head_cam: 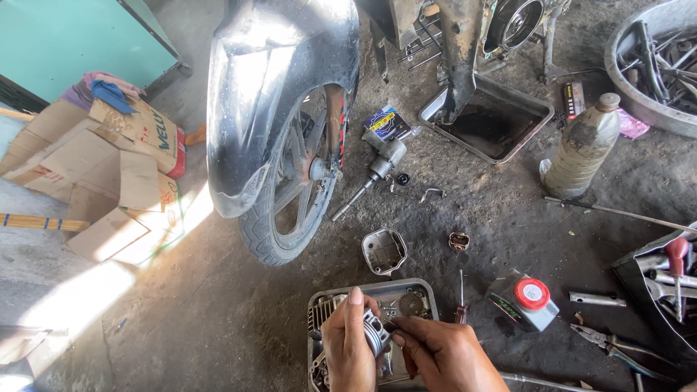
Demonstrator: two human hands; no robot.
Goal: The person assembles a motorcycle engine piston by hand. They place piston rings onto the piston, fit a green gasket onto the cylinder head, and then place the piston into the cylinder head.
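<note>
Piston (375,332), grey metal, ringed: your left hand (347,347) is clamped round it from the left, thumb up, holding it above the metal tray (428,289) on the floor. Your right hand (441,353) closes in from the right, fingertips pinched together at the piston's side. Long axis runs roughly upright, tilted slightly. Screwdriver (461,299) just right of tray; motorbike wheel (289,190) beyond.

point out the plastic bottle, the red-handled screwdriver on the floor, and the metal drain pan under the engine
plastic bottle (581,149), head view, middle of its dusty body.
red-handled screwdriver (461,311), head view, on its handle.
metal drain pan (537,116), head view, on its right rim.
</note>
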